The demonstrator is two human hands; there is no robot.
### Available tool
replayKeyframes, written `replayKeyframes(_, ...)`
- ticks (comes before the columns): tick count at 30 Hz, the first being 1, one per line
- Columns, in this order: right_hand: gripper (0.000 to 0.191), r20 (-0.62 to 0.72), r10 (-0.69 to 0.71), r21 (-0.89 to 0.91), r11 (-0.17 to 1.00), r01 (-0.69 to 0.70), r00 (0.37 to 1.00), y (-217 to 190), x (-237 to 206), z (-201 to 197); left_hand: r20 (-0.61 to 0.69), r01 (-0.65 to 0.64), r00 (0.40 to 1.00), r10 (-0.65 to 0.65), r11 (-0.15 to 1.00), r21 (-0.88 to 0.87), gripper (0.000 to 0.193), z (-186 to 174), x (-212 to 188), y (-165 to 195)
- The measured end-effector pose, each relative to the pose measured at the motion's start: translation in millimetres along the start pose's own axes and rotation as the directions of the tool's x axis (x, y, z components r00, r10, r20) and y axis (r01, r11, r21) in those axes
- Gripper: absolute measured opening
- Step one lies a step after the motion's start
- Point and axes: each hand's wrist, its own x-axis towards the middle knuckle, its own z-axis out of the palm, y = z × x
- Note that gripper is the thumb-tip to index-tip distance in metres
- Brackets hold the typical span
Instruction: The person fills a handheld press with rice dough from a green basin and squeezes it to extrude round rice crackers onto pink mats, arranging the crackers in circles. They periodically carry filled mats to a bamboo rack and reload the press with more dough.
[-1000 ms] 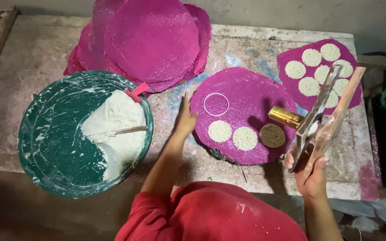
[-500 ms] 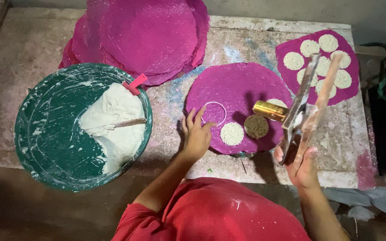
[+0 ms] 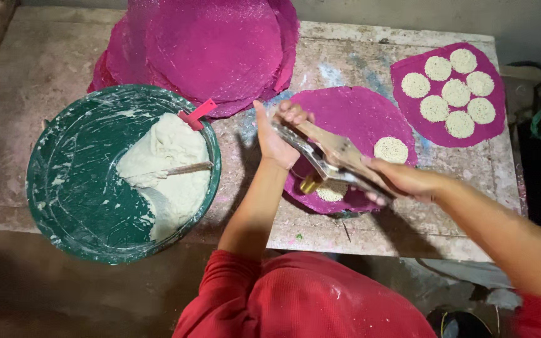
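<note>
While a green basin of white dough sits at lower left, with a red tag on its rim, the left hand grips the press at its far end. At centre, over a magenta mat, the right hand clasps the press handles; another mat with seven noodle discs lies upper right.

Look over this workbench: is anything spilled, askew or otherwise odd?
Nothing is spilled. The green basin is smeared with white dough, and the table is stained pink and blue. Both hands hold the press.
</note>
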Motion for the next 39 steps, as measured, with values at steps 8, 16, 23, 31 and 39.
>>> replayKeyframes(8,0.083,-0.332,-0.225,-0.682,0.728,-0.068,0.916,-62,36,25,-0.131,-0.202,0.971,0.199,0.979,-0.011,0.055,-13,6,37)
replayKeyframes(16,0.083,-0.357,-0.187,-0.684,0.719,-0.12,0.915,-67,23,33,-0.25,-0.243,0.937,0.244,0.969,0.035,0.057,-18,-4,27)
replayKeyframes(23,0.07,-0.445,-0.434,-0.79,0.603,-0.115,0.783,-73,17,29,-0.296,-0.295,0.897,0.327,0.944,0.148,0.056,-11,24,13)
replayKeyframes(31,0.076,-0.433,-0.394,-0.751,0.655,-0.084,0.811,-55,46,48,-0.439,-0.24,0.829,0.346,0.93,0.279,0.061,3,17,41)
replayKeyframes(39,0.082,-0.465,-0.24,-0.781,0.565,-0.267,0.852,-59,20,-6,-0.441,-0.26,0.836,0.327,0.943,0.206,0.062,-8,22,-8)
